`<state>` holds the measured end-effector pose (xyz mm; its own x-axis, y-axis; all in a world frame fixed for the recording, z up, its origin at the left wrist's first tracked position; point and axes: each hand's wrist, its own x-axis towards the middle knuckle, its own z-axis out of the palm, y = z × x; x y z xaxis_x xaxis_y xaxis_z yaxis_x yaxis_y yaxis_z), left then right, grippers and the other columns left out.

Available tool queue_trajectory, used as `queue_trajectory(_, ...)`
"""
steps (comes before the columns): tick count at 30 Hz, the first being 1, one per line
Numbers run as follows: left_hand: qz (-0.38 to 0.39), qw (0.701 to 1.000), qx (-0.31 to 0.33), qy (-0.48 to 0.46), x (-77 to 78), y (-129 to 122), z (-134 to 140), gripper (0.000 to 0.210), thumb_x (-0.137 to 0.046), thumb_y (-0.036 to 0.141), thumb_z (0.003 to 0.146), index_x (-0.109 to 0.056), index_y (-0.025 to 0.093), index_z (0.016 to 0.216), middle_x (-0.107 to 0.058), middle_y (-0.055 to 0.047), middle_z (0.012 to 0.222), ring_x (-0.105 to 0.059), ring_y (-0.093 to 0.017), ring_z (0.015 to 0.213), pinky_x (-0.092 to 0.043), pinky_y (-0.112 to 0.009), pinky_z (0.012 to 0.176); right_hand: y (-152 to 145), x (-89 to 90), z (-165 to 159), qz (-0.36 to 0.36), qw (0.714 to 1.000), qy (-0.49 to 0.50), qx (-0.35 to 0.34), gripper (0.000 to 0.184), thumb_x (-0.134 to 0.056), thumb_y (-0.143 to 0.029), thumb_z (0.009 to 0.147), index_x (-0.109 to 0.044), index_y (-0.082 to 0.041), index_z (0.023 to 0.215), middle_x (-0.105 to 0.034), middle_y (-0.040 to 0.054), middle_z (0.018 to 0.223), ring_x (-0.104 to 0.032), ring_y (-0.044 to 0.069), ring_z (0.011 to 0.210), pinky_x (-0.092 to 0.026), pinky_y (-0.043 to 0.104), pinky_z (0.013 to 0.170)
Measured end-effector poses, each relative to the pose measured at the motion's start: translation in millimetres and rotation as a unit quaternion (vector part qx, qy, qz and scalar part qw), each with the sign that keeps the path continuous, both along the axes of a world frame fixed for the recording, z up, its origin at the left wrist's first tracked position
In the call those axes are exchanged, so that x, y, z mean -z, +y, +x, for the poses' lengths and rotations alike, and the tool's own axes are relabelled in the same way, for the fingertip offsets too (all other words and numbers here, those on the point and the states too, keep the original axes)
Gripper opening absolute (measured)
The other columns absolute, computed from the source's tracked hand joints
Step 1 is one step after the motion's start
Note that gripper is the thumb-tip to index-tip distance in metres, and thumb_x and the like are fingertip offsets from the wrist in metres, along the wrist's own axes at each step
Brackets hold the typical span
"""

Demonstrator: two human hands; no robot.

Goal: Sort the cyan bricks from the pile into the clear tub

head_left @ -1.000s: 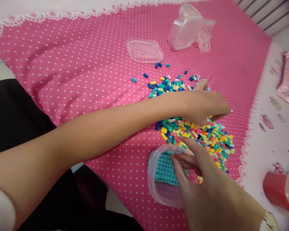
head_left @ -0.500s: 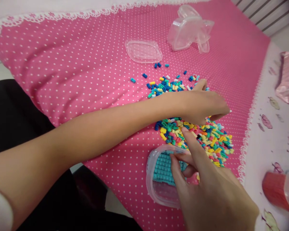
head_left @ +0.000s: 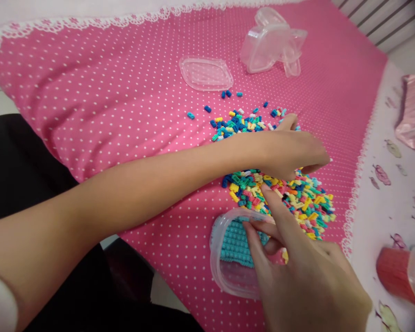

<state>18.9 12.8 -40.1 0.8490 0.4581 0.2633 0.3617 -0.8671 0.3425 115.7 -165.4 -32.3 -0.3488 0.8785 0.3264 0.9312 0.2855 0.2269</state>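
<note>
Toy bricks, small and of many colours, lie in a loose heap just beyond the clear tub, on a pink dotted cloth. The middle of this heap is hidden by the left hand and its forearm, which cross beyond the tub. The left hand is bent, with curled fingers; most fingertips are out of sight, so I cannot tell if it holds a brick. The right hand is at the right side of the tub and covers part of it. Its thumb and one finger come narrowly together above a teal studded piece inside the tub; whether something is pinched there, I cannot tell. Another finger stretches toward the heap. Far beyond the tub are a flat clear lid and a see-through container, whose exact shape is difficult to make out. Well to the right of the tub, a red container and a shiny pink packet are cut off by the edge of view.
</note>
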Motion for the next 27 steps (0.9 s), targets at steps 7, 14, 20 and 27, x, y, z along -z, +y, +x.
queue_trajectory(7,0.015,1.000,0.000,0.025,-2.9,-0.9,-1.2,0.033,-0.051,0.006,0.086,-0.069,0.019,0.109,-0.070,-0.010,0.119,-0.061,-0.028,0.114,-0.034,-0.048,0.099,3.1,-0.7,-1.2,0.015,1.000,0.018,-0.002,0.040,-0.061,-0.021,0.096,-0.062,-0.020,0.136,-0.068,-0.0037,0.063,-0.057,0.015,0.051,-0.035,0.035,0.061)
queue_trajectory(14,0.016,1.000,-0.005,0.026,-2.0,-0.7,0.4,0.032,-0.049,0.007,0.086,-0.068,0.019,0.108,-0.070,-0.010,0.118,-0.059,-0.027,0.113,-0.033,-0.045,0.094,3.0,-2.0,-3.7,0.004,0.999,0.053,0.010,0.037,-0.059,-0.020,0.096,-0.064,-0.023,0.133,-0.071,-0.0029,0.067,-0.062,0.015,0.055,-0.041,0.035,0.068)
queue_trajectory(20,0.012,1.000,0.005,0.002,0.0,0.4,-0.1,0.033,-0.052,0.005,0.084,-0.071,0.018,0.106,-0.072,-0.010,0.116,-0.061,-0.028,0.110,-0.034,-0.046,0.095,1.1,1.0,-3.1,-0.025,0.997,0.076,0.020,0.039,-0.060,-0.026,0.097,-0.065,-0.025,0.135,-0.073,-0.0011,0.069,-0.062,0.016,0.058,-0.043,0.034,0.071)
queue_trajectory(27,0.009,1.000,0.002,0.010,-1.1,0.4,-1.2,0.031,-0.053,0.006,0.086,-0.071,0.018,0.108,-0.072,-0.010,0.118,-0.062,-0.028,0.112,-0.034,-0.045,0.096,3.1,-0.3,-2.1,-0.017,0.998,0.052,0.004,0.037,-0.059,-0.023,0.098,-0.065,-0.022,0.134,-0.070,-0.0028,0.066,-0.058,0.014,0.052,-0.042,0.035,0.069)
